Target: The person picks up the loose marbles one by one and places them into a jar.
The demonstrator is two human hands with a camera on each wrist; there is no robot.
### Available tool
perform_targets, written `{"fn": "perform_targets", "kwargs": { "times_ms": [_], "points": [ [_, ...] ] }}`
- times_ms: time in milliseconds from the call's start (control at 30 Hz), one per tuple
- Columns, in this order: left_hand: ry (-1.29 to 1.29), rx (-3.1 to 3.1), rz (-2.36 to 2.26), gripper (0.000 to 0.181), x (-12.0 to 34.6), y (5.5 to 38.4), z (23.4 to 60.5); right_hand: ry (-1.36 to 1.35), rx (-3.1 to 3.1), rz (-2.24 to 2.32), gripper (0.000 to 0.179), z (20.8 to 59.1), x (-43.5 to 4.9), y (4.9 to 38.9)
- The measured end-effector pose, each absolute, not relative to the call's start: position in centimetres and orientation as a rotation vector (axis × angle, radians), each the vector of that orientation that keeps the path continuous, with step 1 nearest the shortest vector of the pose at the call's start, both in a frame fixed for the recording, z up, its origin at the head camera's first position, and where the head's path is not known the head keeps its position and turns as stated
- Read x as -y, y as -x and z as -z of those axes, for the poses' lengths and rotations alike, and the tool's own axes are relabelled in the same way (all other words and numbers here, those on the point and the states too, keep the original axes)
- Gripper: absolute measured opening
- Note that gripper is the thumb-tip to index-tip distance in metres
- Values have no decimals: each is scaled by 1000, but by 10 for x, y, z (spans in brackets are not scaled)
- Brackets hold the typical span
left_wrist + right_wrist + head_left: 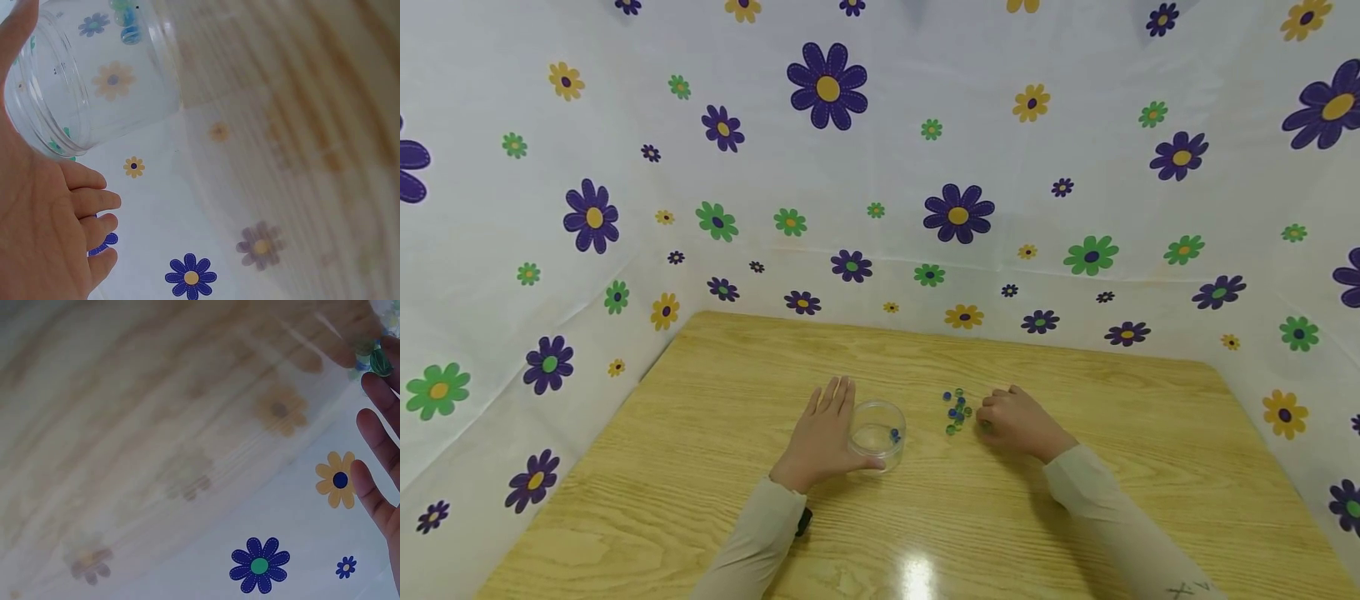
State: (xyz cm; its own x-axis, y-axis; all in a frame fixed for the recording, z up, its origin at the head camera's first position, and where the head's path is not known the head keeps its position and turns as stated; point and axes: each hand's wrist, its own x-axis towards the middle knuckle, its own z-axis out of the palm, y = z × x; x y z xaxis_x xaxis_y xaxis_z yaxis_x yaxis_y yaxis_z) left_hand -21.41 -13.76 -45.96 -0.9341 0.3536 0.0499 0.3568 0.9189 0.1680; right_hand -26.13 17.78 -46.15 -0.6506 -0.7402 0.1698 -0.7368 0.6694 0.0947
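A clear round container (892, 452) stands on the table with a few blue marbles (895, 435) in it. My left hand (820, 442) rests against its left side, fingers straight and thumb along the near side. In the left wrist view the container's clear wall (137, 106) shows blue and greenish marbles (130, 34) inside. Right of the container lies a loose cluster of several blue and green marbles (959, 416). Beside that cluster, my right hand (1018, 423) pinches a green marble (380, 362) at its fingertips, the other fingers spread apart.
The light wooden table (880, 533) carries the container and the marbles. White cloth with printed flowers (880, 158) encloses its back and both sides. A dark band (804, 522) shows at my left wrist.
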Motion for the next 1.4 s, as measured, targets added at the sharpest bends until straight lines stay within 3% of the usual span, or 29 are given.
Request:
{"fn": "perform_targets", "kwargs": {
  "times_ms": [1000,1400],
  "points": [
    [570,3048,261,124,138,216,464,-1202,2729,81,4,463,-194,258],
    [573,3048,272,123,137,215,461,-1209,2476,40,14,452,-195,252]
  ]
}}
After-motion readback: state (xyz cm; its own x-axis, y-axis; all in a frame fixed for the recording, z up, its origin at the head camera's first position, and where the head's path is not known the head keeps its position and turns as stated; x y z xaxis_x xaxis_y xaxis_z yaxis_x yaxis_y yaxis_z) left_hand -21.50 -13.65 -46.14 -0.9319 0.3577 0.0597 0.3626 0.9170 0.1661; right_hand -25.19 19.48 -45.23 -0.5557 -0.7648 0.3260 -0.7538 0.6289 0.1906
